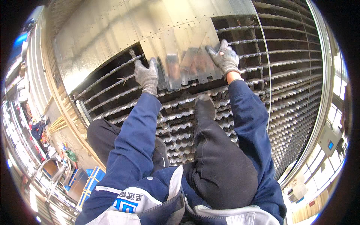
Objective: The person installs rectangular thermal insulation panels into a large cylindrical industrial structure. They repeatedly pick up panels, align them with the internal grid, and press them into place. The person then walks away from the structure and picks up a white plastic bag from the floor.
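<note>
My left hand (146, 73), in a grey knit glove, is at the left edge of a group of cut sheet-metal strips (172, 67), thumb and fingers apart. At their right edge is my right hand (225, 57), gloved alike, its thumb over the metal and its other fingers spread above the slats. Whether either hand presses on the metal is hard to tell. Some shiny strips (194, 64) overlap at angles, with notched near ends. Beneath lies a bed of serrated metal slats (180, 115). Beyond my hands a larger perforated metal sheet (107, 36) covers the slats.
My shoe (206, 105) stands on the slats between my arms. A pale thin edge (265, 56) crosses the bed on the right, and a metal rail (319, 84) bounds it. Left of the bed are a worker (38, 129), yellow sticks (57, 123) and blue-wrapped panels (91, 182).
</note>
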`<act>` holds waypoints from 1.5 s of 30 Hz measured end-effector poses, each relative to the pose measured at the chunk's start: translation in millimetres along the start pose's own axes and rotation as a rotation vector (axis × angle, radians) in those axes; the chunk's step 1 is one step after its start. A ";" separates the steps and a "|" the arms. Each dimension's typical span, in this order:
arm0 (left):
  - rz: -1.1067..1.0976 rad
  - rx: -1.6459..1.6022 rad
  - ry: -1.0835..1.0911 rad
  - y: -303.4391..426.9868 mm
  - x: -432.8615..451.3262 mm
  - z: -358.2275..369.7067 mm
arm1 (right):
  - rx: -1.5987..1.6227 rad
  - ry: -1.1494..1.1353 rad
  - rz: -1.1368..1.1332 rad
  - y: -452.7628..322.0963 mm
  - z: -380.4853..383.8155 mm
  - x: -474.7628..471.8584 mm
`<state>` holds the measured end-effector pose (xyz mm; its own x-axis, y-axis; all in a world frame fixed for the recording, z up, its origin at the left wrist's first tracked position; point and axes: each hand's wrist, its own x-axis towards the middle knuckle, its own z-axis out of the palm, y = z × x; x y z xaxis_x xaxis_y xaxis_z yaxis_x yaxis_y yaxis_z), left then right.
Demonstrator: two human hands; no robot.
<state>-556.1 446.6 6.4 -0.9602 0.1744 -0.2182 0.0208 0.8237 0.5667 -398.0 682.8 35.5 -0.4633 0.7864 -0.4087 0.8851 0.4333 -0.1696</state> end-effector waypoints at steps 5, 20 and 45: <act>-0.023 -0.033 0.007 10.2 -22.3 16.7 | 0.233 -0.039 0.043 -4.0 13.9 -7.3; 0.105 -0.097 -0.049 14.2 -25.0 34.9 | 0.177 0.031 -0.296 -27.2 43.8 -30.2; 0.191 -0.053 -0.120 27.9 -1.9 28.2 | 0.290 -0.055 -0.266 -41.0 43.4 -48.3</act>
<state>-545.9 484.4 0.3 -0.9000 0.3902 -0.1942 0.1815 0.7406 0.6469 -410.1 608.0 23.3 -0.6823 0.6351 -0.3621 0.7135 0.4705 -0.5191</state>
